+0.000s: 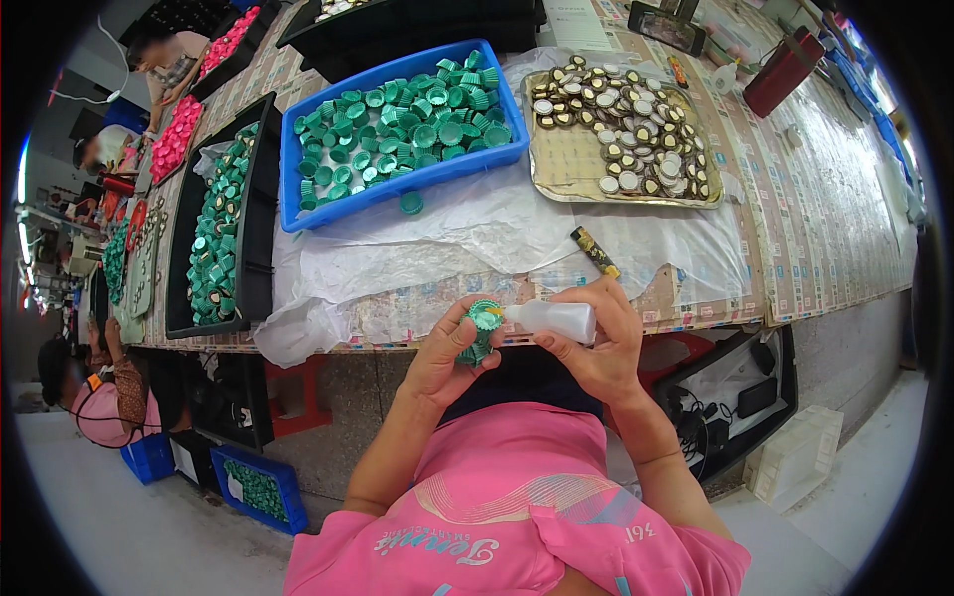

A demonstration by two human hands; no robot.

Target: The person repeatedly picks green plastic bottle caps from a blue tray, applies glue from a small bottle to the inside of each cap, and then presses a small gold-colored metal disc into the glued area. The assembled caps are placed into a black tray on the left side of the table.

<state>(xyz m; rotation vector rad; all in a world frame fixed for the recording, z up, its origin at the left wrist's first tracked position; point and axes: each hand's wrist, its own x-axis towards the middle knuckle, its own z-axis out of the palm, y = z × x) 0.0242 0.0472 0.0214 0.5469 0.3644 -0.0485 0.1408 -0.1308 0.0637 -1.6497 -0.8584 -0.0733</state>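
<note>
Left hand [437, 350] clamped on small round pleated shiny green cups [484, 316], right hand [604, 343] clamped round white plastic squeeze bottle [556, 320]; yellow nozzle at upper cup's mouth, contact unclear. Hands near each other at table [795, 243] edge. Pale lettering on pink fabric shirt [497, 452]. Beyond: blue rectangular plastic tray [288, 149], shiny rectangular metal tray [571, 159], short black-and-yellow cylinder [595, 252] just past right hand

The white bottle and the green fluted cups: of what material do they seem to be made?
White bottle: probably plastic, satin finish, judging by its smooth, cloudy walls. Green fluted cups: perhaps foil or coated paper, somewhat shiny; their thin pleated walls suggest either.
</note>
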